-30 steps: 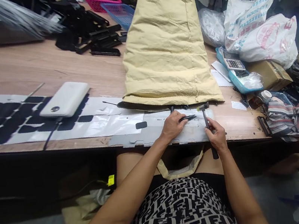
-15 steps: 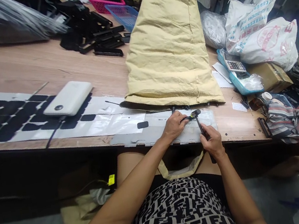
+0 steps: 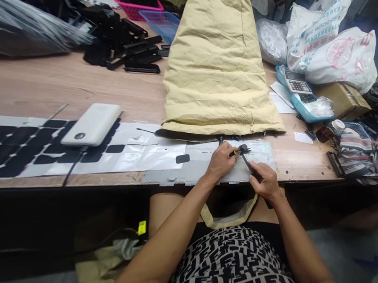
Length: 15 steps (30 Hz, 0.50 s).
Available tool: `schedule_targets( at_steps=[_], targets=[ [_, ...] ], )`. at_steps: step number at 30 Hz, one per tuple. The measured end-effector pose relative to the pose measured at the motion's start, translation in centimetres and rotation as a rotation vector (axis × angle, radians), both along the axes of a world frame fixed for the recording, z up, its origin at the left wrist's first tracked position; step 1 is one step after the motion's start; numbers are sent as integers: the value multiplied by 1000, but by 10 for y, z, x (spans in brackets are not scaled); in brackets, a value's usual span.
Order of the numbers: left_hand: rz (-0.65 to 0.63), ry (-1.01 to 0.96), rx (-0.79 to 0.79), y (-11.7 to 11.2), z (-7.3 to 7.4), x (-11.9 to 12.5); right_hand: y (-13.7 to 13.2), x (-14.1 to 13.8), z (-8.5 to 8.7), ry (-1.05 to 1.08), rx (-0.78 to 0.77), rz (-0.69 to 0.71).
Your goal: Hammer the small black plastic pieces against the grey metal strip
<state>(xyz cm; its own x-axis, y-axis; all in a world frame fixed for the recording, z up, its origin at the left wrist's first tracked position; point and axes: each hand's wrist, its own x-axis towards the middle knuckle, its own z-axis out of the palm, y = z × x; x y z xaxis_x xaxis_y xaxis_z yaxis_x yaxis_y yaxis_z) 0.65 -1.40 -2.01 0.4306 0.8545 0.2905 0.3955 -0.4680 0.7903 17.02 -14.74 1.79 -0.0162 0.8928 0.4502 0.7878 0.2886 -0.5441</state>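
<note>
My right hand (image 3: 264,183) is closed round the handle of a small hammer (image 3: 245,155), whose head rests down on a thin black part (image 3: 238,151). My left hand (image 3: 221,161) pinches that black part and holds it flat on a grey plate (image 3: 187,174) at the near edge of the wooden table (image 3: 40,88). Both hands sit just in front of a big yellow cloth sack (image 3: 219,60).
A white power bank (image 3: 91,124) lies on a long sheet with dark cells (image 3: 3,149) at left. Black parts (image 3: 124,46), pink and blue baskets stand at the back. White plastic bags (image 3: 332,47), a calculator (image 3: 297,86) and clutter crowd the right.
The hammer came down and leftward from a raised position until its head met the black part held by my left hand. My right hand shifted left with it.
</note>
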Motion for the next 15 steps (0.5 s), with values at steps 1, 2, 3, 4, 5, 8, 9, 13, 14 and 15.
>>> schedule_targets(
  at_steps=[1, 2, 3, 4, 5, 8, 9, 13, 14, 15],
  targets=[
    [4, 4, 1, 0, 0, 0, 1, 1, -1, -13, 1, 7],
    [9, 6, 1, 0, 0, 0, 2, 2, -1, -19, 1, 3],
    [14, 5, -1, 0, 0, 0, 3, 4, 0, -14, -1, -11],
    [18, 4, -5, 0, 0, 0, 4, 6, 1, -1, -7, -30],
    [21, 3, -12, 0, 0, 1, 5, 9, 2, 20, -13, -53],
    [21, -3, -30, 0, -2, 1, 11, 20, 4, 90, -34, -120],
    [22, -7, -33, 0, -3, 1, 13, 23, 3, 109, -42, -143],
    [12, -20, -39, 1, -5, 1, 21, 34, -8, 224, -106, -218],
    [1, -16, -40, 2, -5, 1, 23, 36, -12, 259, -121, -235],
    [-15, -7, -36, 2, -4, 0, 24, 37, -15, 290, -134, -248]
  ],
)
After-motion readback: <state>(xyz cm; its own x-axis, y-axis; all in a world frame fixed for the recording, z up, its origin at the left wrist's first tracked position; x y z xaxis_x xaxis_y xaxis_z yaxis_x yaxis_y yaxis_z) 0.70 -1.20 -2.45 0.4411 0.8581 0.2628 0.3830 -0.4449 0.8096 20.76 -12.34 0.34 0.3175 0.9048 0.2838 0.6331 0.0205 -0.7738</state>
